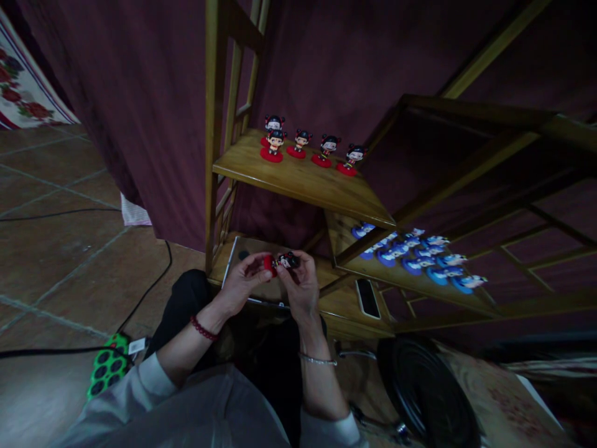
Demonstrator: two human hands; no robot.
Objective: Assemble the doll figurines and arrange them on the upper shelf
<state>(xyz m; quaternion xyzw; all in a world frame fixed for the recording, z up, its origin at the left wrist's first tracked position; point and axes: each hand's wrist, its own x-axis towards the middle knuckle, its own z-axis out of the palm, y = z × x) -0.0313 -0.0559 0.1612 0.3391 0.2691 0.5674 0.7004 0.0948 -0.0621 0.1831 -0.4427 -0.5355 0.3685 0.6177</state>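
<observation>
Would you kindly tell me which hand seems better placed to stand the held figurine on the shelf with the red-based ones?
Probably the right hand: it has the figurine by its head end, leaving the red base freer to meet the shelf; the left hand holds that base.

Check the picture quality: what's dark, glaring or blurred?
Head view: dim overall, the upper right sunk in shadow; head view: pale glare on the lower-left floor; head view: blue-based figures look smeared, and the held figurine is small, its fine detail soft.
</observation>
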